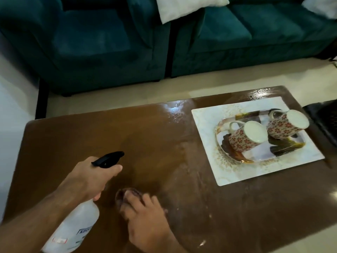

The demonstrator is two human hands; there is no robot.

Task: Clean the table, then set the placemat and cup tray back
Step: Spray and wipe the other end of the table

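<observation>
At two o'clock on my brown desk (pixel 164 136) I see the white placemat (pixel 206 121) carrying the cup tray (pixel 242 157), with two patterned cups (pixel 244 137) lying tilted in it, touching. At seven o'clock my left hand (pixel 89 178) is wrapped around the neck of a white spray bottle (pixel 73 227), forefinger along its black trigger. My right hand (pixel 145 216), fingers spread, presses a brown cloth (pixel 127 194) flat at six o'clock.
</observation>
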